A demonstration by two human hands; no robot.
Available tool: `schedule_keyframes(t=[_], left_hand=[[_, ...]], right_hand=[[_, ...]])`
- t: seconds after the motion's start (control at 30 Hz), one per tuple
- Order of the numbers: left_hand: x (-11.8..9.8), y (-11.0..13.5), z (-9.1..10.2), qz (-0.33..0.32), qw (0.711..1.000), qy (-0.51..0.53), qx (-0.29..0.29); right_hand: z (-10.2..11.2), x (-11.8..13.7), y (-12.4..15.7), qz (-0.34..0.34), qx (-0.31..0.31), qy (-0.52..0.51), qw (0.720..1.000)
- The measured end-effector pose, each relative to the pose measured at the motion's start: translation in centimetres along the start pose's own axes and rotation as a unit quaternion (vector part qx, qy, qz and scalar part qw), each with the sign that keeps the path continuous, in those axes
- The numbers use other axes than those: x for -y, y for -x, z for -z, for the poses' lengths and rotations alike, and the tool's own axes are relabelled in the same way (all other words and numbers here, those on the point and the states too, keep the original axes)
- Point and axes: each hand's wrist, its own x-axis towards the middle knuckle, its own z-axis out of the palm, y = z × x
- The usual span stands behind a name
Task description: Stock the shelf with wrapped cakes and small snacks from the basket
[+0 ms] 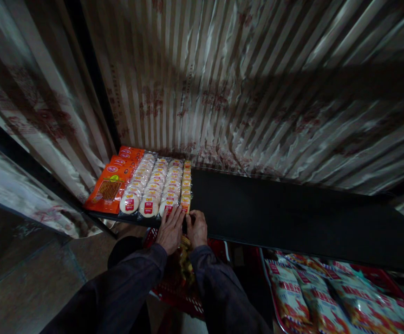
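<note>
Dark cloth sleeves (128, 283) reach fwd to a flat black shelf (292, 218). L hand (170, 230), fingers extended and slightly spread, lies on the front of a row of clear-wrapped round white discs (172, 185), gripping nothing I can see. R hand (197, 228), fingers curled, touches the front of the narrow yellow pkts (186, 185) just beside; can't tell if it has hold. Discs' red labels w/ pale writing: too small to read. Further L, flat orange plastic pkts (113, 178); low R, white-and-red plastic bags (313, 292), lettering blurred.
</note>
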Motion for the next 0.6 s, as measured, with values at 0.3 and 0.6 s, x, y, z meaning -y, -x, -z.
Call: schedule_keyframes(t=[0.3,0.6], left_hand=[[-0.17,0.49,0.14,-0.022,1.000,-0.017,-0.007],[0.01,0.51,-0.05,-0.038,0.999,-0.025,-0.011]], right_hand=[[0.35,0.18,0.81,0.002,-0.018,-0.029,0.999],[0.07,-0.18,0.17,-0.019,0.005,-0.036,0.999]])
